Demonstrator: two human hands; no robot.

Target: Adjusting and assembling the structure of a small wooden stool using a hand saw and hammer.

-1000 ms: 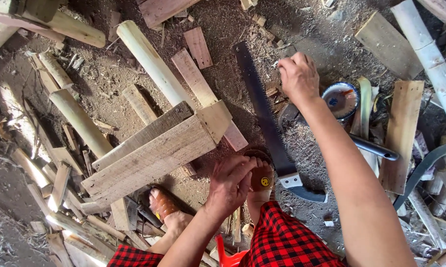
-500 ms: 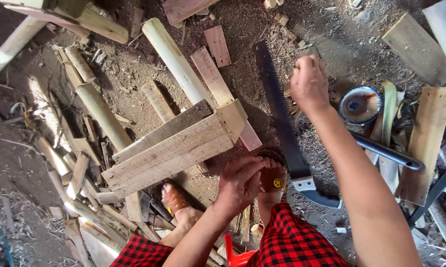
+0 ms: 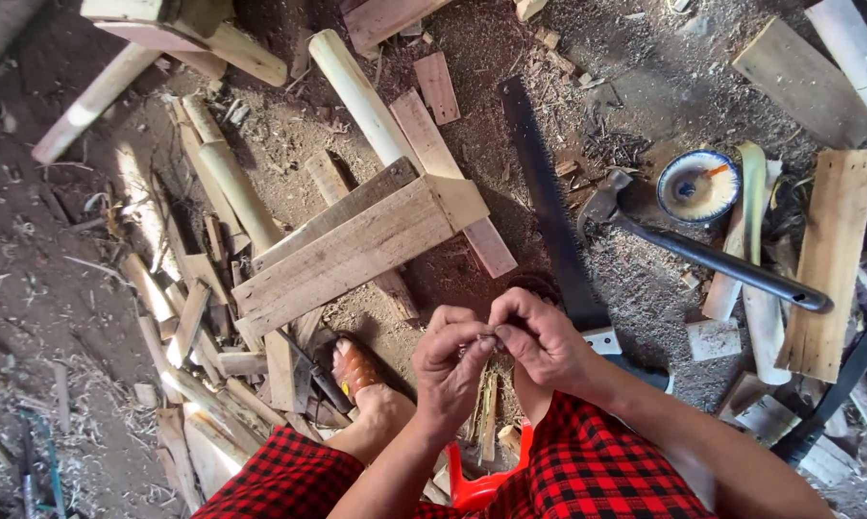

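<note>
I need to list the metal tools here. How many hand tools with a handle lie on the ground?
2. A saw lies just beyond the right hand, and a hammer lies right of it, beside the bowl. Scrap wood may hide others.

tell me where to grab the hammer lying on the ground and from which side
Grip the dark handle near its free far end, coming from above. The hammer lies flat on the dirt with the head beside the saw blade, so the handle end is the clearer part.
</note>
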